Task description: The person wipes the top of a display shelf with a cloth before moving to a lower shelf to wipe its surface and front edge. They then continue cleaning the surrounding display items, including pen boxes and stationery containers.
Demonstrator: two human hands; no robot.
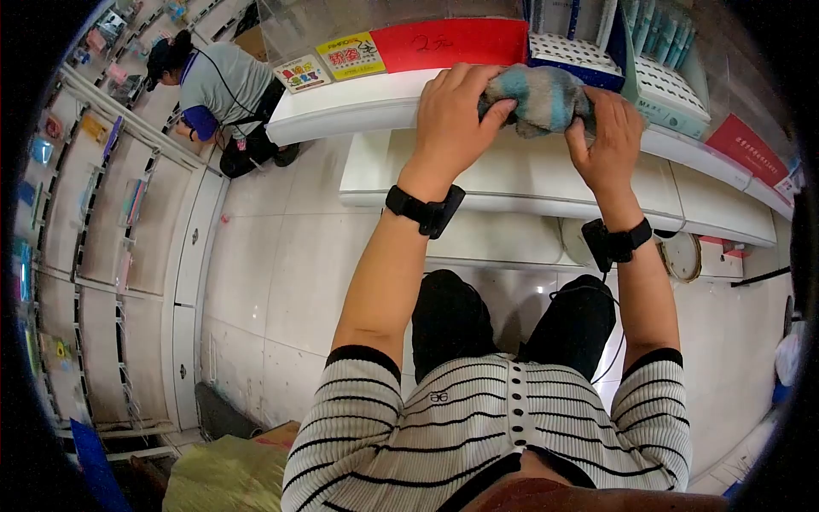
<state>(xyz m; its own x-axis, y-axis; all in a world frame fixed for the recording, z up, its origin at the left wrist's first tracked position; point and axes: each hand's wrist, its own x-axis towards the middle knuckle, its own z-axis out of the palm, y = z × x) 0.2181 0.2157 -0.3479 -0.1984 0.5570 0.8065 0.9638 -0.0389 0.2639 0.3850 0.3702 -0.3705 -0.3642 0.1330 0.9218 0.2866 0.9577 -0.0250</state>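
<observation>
Your left hand (461, 115) pinches the left end of a soft, crumpled cloth striped in pale blue, grey and brown (537, 96), thumb in front and fingers curled over the top. Your right hand (610, 141) closes on its right end, thumb lowered; its fingertips are hard to make out. Gripping both ends probably stops the limp fabric sagging. The cloth is at the front edge of the white upper shelf (358, 119); whether it touches, you cannot tell. The flat red paper sign (450, 46) stands along that edge, likely so its writing faces outward.
</observation>
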